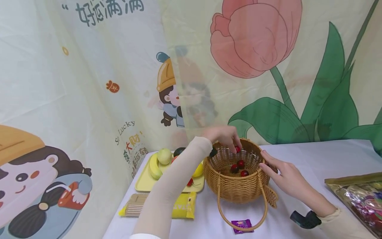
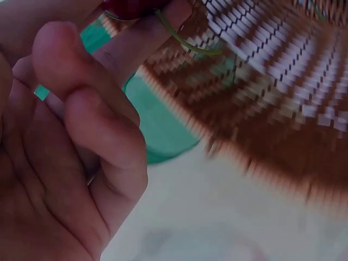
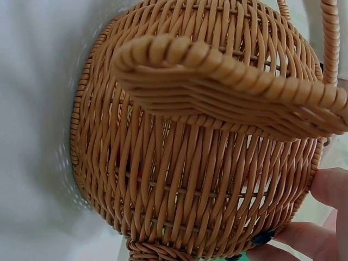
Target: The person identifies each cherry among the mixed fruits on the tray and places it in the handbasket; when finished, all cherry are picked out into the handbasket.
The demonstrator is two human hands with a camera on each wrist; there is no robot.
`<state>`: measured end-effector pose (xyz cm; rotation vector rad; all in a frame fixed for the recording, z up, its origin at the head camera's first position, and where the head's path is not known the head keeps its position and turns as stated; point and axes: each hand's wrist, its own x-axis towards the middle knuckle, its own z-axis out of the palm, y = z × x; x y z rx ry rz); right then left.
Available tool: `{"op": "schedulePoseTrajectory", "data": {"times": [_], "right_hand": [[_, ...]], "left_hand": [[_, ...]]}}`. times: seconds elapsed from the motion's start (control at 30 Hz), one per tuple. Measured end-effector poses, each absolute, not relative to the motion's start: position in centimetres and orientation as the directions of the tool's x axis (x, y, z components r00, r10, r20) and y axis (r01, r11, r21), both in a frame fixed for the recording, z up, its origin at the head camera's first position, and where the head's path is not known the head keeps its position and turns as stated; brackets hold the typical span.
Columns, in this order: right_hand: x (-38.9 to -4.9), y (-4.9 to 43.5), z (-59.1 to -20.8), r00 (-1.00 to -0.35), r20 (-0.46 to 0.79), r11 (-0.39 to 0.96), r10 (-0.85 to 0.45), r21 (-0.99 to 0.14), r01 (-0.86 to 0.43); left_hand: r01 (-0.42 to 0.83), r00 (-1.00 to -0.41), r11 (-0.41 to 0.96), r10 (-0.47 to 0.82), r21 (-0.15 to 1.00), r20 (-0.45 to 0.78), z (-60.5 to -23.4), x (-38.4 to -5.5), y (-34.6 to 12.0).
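A wicker basket [image 1: 238,187] with a drooping handle stands on the table. My left hand [image 1: 223,135] reaches over its opening and pinches a red cherry [image 1: 237,149]. In the left wrist view this cherry [image 2: 130,7] has a green stem, and part of it is cut off by the frame's top edge. Inside the basket lie several cherries [image 1: 244,173]. My right hand [image 1: 287,176] touches the basket's right rim with fairly straight fingers; in the right wrist view its fingers [image 3: 310,239] meet the woven wall, partly hidden.
Left of the basket, a yellow tray [image 1: 146,187] holds a banana [image 1: 154,166] and other fruit, partly behind my left arm. Before it lies a yellow packet [image 1: 186,205]. A purple packet [image 1: 240,224] lies under the handle. A large shiny bag [image 1: 362,199] lies at right.
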<state>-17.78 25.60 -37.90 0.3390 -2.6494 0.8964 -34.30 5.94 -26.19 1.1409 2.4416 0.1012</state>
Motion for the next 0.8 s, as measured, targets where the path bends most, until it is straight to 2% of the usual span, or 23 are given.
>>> {"op": "schedulePoseTrajectory", "data": {"times": [0.2, 0.37, 0.57, 0.8], "right_hand": [[-17.8, 25.3, -38.0, -0.923, 0.367, 0.772, -0.119, -0.55, -0.318], [-17.7, 25.3, -38.0, -0.922, 0.369, 0.772, -0.114, -0.552, -0.316], [-17.6, 25.3, -37.9, -0.925, 0.364, 0.772, -0.11, -0.555, -0.31], [-17.7, 25.3, -37.8, -0.924, 0.368, 0.779, -0.104, -0.548, -0.306]], "left_hand": [[0.703, -0.581, 0.668, 0.737, 0.244, -0.344, -29.5, -34.3, 6.6], [0.702, -0.573, 0.659, 0.747, 0.269, -0.337, -31.4, -34.3, 7.1], [0.683, -0.555, 0.65, 0.759, 0.335, -0.34, -31.9, -34.2, 7.2], [0.687, -0.551, 0.647, 0.761, 0.331, -0.343, -31.8, -34.3, 7.3]]}}
